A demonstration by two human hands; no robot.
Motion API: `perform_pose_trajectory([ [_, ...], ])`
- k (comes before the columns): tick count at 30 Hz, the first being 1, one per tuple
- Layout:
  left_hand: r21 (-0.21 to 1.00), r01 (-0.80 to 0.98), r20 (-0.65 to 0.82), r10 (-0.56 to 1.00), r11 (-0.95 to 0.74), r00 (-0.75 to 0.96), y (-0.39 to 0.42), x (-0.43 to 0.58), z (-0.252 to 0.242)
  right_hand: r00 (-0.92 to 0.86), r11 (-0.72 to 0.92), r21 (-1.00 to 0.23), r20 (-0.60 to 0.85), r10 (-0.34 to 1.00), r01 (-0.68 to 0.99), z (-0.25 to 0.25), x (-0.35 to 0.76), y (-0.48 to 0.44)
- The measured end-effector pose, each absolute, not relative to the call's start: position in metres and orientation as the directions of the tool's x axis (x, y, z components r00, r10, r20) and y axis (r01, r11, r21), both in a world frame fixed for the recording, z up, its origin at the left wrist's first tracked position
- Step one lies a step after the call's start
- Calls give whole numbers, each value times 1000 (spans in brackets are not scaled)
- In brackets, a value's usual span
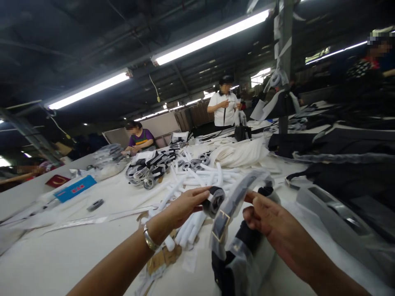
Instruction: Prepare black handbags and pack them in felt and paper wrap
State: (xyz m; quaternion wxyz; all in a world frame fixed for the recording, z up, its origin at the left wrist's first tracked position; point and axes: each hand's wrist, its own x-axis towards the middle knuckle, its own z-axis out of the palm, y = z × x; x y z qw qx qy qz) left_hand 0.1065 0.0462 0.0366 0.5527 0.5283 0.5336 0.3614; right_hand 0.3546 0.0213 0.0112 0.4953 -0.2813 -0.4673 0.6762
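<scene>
A dark strap rolled into a coil (214, 202), partly in clear wrap, is held between the thumb and fingers of my left hand (185, 205). Just to its right arches a bag handle (234, 193) with a gold buckle, covered in translucent plastic. My right hand (271, 222) has its fingers curled at the handle's inner edge, closed on it as far as I can see. Below stands the black bag (224, 269), partly wrapped and cut off by the frame's bottom. My right forearm hides some of its side.
White foam tubes (191, 179) lie heaped behind my hands, with a pile of coiled straps (154, 164) beyond. A blue box (75, 189) is at left. Black bag pieces (348, 181) cover the right side. Two people (224, 109) (140, 137) work across the table.
</scene>
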Motion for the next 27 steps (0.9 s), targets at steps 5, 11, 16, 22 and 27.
perform_pose_trajectory([
  [5, 984, 147, -142, 943, 102, 300, 41, 141, 53, -351, 12, -915, 167, 921, -403, 19, 351, 29],
  [11, 993, 103, -104, 893, 65, 438, 30, 163, 63, -320, 115, -931, 232, 919, -346, 25, 353, 30],
  [16, 990, 80, -136, 909, 114, 395, 18, 164, 71, -287, 165, -927, 268, 920, -336, 27, 354, 33],
  [22, 992, 98, -116, 908, 83, 403, 10, 162, 79, -273, 181, -928, 275, 922, -325, 27, 352, 36],
  [27, 984, 151, -146, 931, 100, 333, 7, 165, 77, -240, 223, -937, 289, 927, -267, 17, 359, 35],
])
